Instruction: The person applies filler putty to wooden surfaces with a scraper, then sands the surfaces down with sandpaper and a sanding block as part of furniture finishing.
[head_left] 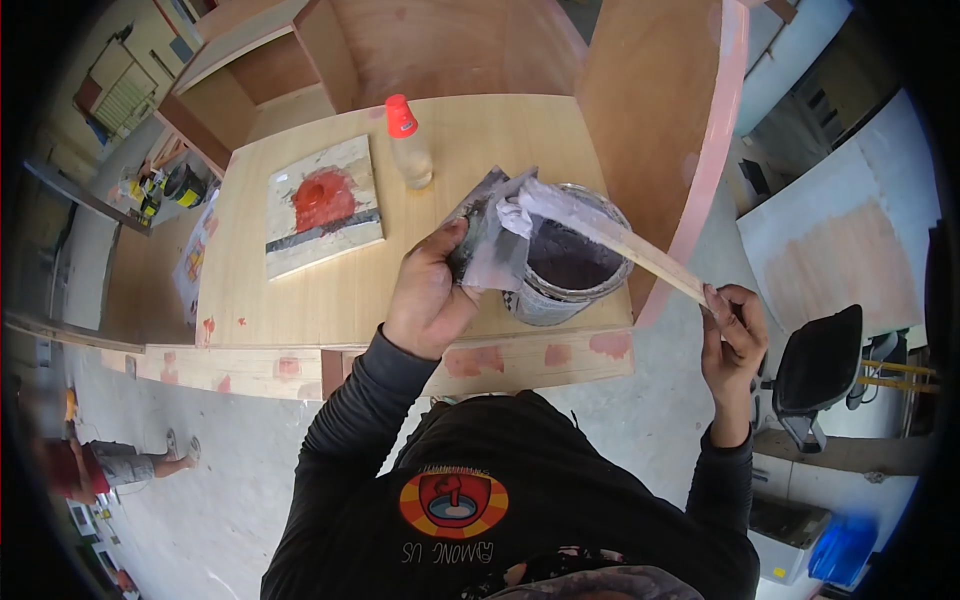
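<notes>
My left hand (432, 295) grips a flat, putty-smeared scraper (488, 245) above the wooden tabletop (460, 135). A dab of whitish-pink putty (514, 217) sits on the blade. My right hand (735, 338) is closed on the lower end of a wooden stick (655, 260), whose putty-coated far end touches or hovers at the scraper. Under the stick stands an open can (545, 309) with dark greyish contents and a smeared rim. Left of my left hand lies a pale board (293, 258) bearing red paste (325, 198). A clear bottle (411, 163) with a red cap stands behind.
A wooden side panel (650, 120) with a pink edge rises right of the can. Open shelving (265, 70) stands at the back left. A black chair (818, 362) is at the right. Another person (95, 470) is at the far left, with a dark bucket (185, 186) farther back.
</notes>
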